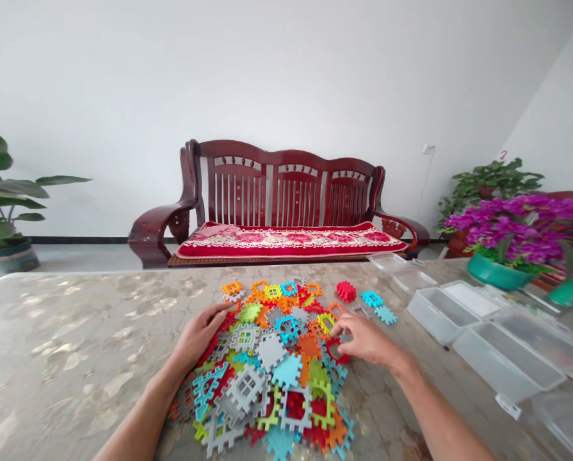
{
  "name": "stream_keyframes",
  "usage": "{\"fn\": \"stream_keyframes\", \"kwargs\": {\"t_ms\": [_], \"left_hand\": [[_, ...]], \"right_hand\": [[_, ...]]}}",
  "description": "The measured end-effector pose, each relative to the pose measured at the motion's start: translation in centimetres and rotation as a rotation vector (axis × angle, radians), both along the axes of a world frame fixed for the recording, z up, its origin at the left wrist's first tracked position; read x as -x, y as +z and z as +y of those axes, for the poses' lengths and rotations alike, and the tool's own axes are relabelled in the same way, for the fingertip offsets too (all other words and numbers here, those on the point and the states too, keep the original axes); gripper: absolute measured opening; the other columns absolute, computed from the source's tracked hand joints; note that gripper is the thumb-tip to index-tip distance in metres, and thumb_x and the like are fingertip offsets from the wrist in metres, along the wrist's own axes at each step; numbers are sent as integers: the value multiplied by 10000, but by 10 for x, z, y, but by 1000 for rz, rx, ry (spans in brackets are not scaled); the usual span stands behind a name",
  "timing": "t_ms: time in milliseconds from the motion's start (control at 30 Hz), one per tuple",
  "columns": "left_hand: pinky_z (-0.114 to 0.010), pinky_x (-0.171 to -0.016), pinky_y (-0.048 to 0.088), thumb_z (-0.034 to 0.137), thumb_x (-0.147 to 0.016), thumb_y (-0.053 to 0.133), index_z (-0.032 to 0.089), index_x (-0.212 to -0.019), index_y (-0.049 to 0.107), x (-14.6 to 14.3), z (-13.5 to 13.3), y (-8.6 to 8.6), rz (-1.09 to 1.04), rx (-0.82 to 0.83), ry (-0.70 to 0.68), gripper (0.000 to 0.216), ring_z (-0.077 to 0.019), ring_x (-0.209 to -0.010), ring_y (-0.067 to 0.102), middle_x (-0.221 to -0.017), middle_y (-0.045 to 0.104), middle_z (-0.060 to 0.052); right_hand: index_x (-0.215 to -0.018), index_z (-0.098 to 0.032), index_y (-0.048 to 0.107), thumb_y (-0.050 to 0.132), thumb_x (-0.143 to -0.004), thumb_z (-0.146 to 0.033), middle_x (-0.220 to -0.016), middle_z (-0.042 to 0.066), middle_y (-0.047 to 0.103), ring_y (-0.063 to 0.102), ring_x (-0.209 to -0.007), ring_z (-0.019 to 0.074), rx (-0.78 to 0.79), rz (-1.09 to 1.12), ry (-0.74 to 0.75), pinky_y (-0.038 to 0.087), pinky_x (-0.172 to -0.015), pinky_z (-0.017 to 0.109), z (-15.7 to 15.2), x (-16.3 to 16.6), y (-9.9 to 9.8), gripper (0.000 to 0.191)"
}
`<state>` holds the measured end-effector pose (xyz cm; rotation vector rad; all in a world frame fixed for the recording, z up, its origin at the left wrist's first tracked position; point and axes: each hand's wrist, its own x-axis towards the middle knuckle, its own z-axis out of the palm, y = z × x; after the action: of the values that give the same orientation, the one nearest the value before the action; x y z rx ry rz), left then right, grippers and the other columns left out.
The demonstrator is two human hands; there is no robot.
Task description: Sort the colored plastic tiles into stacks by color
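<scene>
A heap of colourful plastic interlocking tiles [271, 352] with notched edges lies on the table in front of me, in grey, red, orange, green and blue. My left hand [202, 330] rests along the heap's left edge, fingers stretched out towards the tiles and gripping none of them. On the right side, my right hand [365, 339] has its fingers curved, thumb and forefinger a little apart, beside a red frame tile [335, 349]. Near the middle of the heap sit a plain grey tile [271, 352] and a light blue tile [287, 371]. A grey window tile [246, 385] lies closer to me.
A stack of red tiles [346, 291] and two blue tiles [372, 298] lie apart beyond my right hand. Clear plastic boxes [442, 314] with open lids stand at the right. Purple flowers [521, 224] in a green pot are behind them. Across the table is a wooden bench [286, 192].
</scene>
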<state>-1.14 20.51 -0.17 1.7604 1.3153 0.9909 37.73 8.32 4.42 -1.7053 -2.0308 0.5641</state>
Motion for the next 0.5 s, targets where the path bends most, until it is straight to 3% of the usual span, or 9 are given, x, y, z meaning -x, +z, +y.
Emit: {"fn": "stream_keyframes", "kwargs": {"t_ms": [133,267,400,500], "left_hand": [[-374,-1014,460,647,-785,559,233,-1125,745,0,-1,1,-14,-10,4,567,-283,-1100,658,-1167,751,-58],[-370,-996,473,662,-768,564,232,-1102,754,-1,-1,3,-10,-17,17,576,-289,-1081,667,-1141,759,-57],[-379,-1003,471,662,-766,558,218,-1110,748,-2,-2,4,-6,-7,15,592,-290,-1082,666,-1149,756,-62],[-384,-1026,454,651,-775,556,218,-1126,741,-2,-3,5,-12,0,8,587,-287,-1103,658,-1172,748,-64]], "right_hand": [[-971,-290,736,748,-563,-133,-1046,26,697,594,-1106,285,46,-134,18,451,-942,362,-6,2,4,437],[-894,-274,715,760,-548,-127,-1018,26,680,584,-1106,284,38,-167,19,452,-904,334,-5,5,4,379],[-873,-252,688,737,-539,-113,-914,3,685,619,-909,230,57,-159,-27,445,-745,274,-5,7,5,365],[-848,-244,694,675,-617,-119,-779,-25,686,608,-716,174,112,-12,-22,406,-617,240,-4,6,7,264]]}}
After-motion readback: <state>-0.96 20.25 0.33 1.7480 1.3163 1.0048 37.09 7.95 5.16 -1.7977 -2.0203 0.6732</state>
